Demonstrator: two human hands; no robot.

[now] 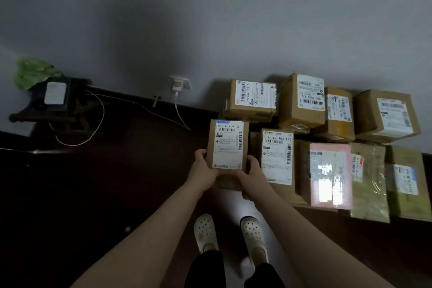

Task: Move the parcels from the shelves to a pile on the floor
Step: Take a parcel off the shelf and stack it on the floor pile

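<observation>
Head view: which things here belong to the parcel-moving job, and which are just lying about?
Job: held parcel, gripped by left hand and right hand; pile of parcels on the floor by the wall.
Lying about: wall charger, white cable, dark stool, white device on it, green bag.
</observation>
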